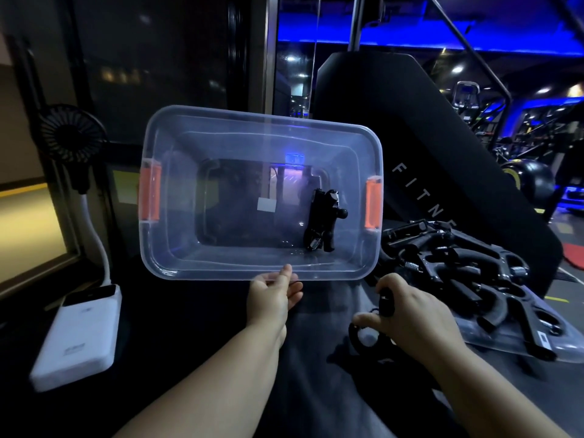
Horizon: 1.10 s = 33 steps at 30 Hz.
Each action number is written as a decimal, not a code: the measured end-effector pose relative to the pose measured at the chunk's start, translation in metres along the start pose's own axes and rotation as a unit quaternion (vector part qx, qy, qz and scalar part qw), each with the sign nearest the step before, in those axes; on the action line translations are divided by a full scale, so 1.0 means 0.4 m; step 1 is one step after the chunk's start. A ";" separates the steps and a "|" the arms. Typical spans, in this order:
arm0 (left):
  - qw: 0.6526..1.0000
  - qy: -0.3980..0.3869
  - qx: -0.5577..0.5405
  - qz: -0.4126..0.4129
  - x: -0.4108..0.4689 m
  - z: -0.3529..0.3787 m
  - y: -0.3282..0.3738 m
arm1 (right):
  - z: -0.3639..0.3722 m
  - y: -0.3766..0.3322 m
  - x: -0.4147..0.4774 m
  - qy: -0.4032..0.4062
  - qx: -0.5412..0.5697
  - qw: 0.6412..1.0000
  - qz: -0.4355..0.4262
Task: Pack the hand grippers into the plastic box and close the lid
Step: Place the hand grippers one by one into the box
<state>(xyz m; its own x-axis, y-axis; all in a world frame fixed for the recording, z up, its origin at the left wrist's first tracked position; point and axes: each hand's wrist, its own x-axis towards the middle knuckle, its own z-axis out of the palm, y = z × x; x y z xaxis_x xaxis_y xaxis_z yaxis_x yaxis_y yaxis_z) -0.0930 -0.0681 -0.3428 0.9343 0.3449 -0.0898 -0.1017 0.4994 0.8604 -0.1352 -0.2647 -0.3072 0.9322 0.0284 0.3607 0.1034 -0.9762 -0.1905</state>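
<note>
Gym floor behind, dim, blue lighting. Dark tabletop (196, 327) carries everything.

Step in hand: loading, early.
- box (177, 197): clear, orange latches, open, looks tipped toward the camera.
- left hand (271, 295): pinches the near rim, one finger up on the edge and the rest curled beneath.
- packed gripper (322, 219): in the box, well beyond the left fingers toward the right latch. May be two overlapped, can't tell.
- right hand (414, 314): fingers curled round a held gripper (386, 303), low over the tabletop and clear of the box.
- pile (458, 267): many more grippers just beyond the right fingers, on a clear sheet that's probably the lid (505, 346).

Next move, my read: carry the held gripper up over the near rim and lay it flat beside the packed one, with the left hand steadying the box. Springs and handles tangle, so pull from the pile one at a time. The lid can't close until the pile is off it.

Power bank (79, 336) and fan (71, 134) sit well left of the left fingers, out of the way.
</note>
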 end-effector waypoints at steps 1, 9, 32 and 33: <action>1.000 0.000 0.000 0.001 0.000 0.000 -0.001 | -0.003 -0.003 0.000 0.000 0.008 1.000 0.001; 1.000 0.000 0.007 -0.003 0.001 0.000 0.000 | -0.023 -0.042 0.016 0.035 0.120 0.992 -0.004; 1.000 -0.005 0.002 -0.012 0.001 -0.006 0.004 | -0.008 -0.047 0.023 0.195 0.374 0.904 0.070; 1.000 -0.006 0.002 -0.012 0.001 -0.005 0.004 | -0.016 -0.036 0.022 0.171 0.339 0.923 0.062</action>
<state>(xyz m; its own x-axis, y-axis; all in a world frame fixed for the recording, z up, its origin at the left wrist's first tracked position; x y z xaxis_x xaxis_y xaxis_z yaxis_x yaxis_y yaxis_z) -0.0935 -0.0655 -0.3425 0.9405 0.3233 -0.1046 -0.0780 0.5051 0.8596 -0.1308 -0.2516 -0.2956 0.7997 -0.2566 0.5428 0.3046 -0.6058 -0.7350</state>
